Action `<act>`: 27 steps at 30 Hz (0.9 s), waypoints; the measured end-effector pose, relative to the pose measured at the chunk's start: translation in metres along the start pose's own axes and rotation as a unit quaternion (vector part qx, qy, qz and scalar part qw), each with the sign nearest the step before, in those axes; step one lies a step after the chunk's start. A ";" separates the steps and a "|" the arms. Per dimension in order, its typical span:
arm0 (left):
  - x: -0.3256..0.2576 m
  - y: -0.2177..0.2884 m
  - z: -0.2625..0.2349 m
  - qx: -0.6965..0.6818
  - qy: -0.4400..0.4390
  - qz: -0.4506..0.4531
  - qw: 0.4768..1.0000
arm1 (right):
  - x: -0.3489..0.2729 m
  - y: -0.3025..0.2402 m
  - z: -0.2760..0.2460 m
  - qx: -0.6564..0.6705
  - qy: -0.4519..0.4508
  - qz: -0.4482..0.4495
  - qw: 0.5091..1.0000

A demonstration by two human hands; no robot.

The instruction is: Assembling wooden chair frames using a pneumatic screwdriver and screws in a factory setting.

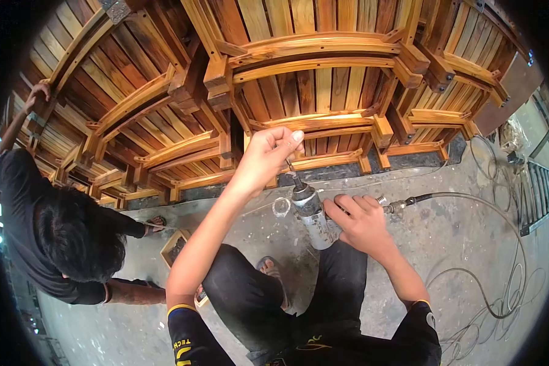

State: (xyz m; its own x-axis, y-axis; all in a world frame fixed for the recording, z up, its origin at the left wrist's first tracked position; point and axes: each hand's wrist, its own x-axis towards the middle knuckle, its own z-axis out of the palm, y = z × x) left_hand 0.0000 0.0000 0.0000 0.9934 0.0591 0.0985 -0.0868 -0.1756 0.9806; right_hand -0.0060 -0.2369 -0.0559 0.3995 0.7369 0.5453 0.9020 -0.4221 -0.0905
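Observation:
My right hand point(360, 222) grips a grey, pistol-shaped air screwdriver point(314, 219) over my knees, its nose tilted up and away from me. A hose point(457, 194) joins the tool beside this hand. My left hand point(267, 157) is closed in a pinch at the dark bit point(296, 178) on the tool's nose. Any screw between thumb and finger is too small to make out. Just beyond my hands stands slatted wooden furniture point(320, 61) with curved rails and thick posts; the tool's tip is apart from it.
To my left a co-worker in dark clothes point(61, 232) bends forward, one hand point(41, 91) on the furniture. A small wooden box point(169, 249) with dark contents sits on the concrete floor point(134, 329) between us. Loose hose loops point(500, 314) lie at the right, near a metal rack point(535, 198).

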 end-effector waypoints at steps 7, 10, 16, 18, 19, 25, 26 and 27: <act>-0.027 0.021 -0.010 -0.021 -0.025 -0.014 0.999 | 0.007 -0.010 -0.018 0.030 0.000 -0.006 1.000; -0.034 0.022 -0.007 0.044 0.047 0.049 0.997 | 0.010 -0.014 -0.018 0.041 0.014 -0.007 0.999; -0.049 0.033 0.013 0.036 0.144 0.099 0.984 | 0.015 -0.014 -0.007 0.030 0.061 -0.010 0.998; -0.056 0.037 0.018 -0.016 0.134 0.074 0.988 | 0.016 -0.012 -0.003 0.022 0.074 -0.014 0.997; -0.059 0.039 0.019 -0.015 0.136 0.072 0.988 | 0.016 -0.011 -0.001 0.020 0.083 -0.018 0.996; -0.075 -0.008 -0.017 -0.512 0.137 -0.169 0.831 | 0.019 -0.008 0.002 0.001 0.099 -0.037 0.994; -0.078 -0.024 -0.027 -0.526 0.163 -0.180 0.815 | 0.020 -0.009 0.004 -0.004 0.099 -0.041 0.994; -0.083 -0.029 -0.031 -0.556 0.183 -0.195 0.787 | 0.019 -0.010 0.005 0.002 0.095 -0.042 0.995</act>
State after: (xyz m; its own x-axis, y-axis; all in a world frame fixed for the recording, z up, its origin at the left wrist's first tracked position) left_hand -0.0821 0.0308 -0.0316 0.8904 0.2100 -0.4038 0.0057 0.8820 0.4712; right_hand -0.0069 -0.2160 -0.0486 0.2842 0.6569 0.6983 0.9318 -0.3608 -0.0398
